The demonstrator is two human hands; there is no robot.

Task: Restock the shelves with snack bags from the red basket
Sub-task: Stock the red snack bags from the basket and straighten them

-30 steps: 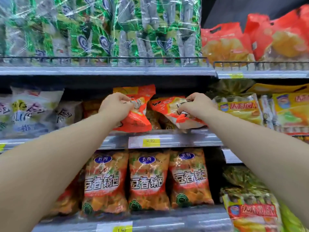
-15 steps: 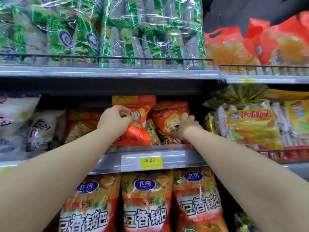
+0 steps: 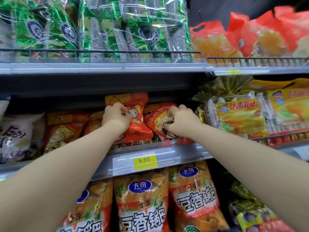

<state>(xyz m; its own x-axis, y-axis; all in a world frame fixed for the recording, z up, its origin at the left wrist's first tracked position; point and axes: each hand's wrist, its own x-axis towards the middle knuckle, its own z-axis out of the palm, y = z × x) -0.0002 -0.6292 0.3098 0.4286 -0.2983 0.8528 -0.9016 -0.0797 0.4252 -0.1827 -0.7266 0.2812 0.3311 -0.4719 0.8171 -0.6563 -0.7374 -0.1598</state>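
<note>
**Both hands on red bags at the middle shelf**

Two bare arms reach up and in, and both hands are busy on the middle shelf (image 3: 160, 152). The left hand (image 3: 117, 118) has its fingers curled tight on a glossy orange-red snack bag (image 3: 133, 131), a crinkled foil pouch standing upright and poking up higher than its neighbours, with a small cartoon face printed beside the knuckles. The right hand (image 3: 181, 120) is clenched on a second red snack bag (image 3: 155, 118), this one with a clear window showing pale puffed pieces; it leans just beside the first, the two touching along their edges. Both bags sit at the shelf's front lip.

Left of them, more orange-red pouches (image 3: 65, 129) crowd the same shelf, then a white bag (image 3: 15, 139) with black lettering. On the right, a clear-wrapped yellow multipack (image 3: 239, 114) stands behind a low wire rail. A yellow price tag (image 3: 144, 160) reading 9.90 sits on the grey shelf edge below the hands.

Overhead, shiny green-and-silver packs (image 3: 93, 29) in crackly transparent film press against a black wire fence (image 3: 100, 55), with red-and-orange bags (image 3: 234, 39) farther right. Down below, tall orange bags (image 3: 142, 203) with blue oval logos line up upright, partly hidden by the forearms.
</note>
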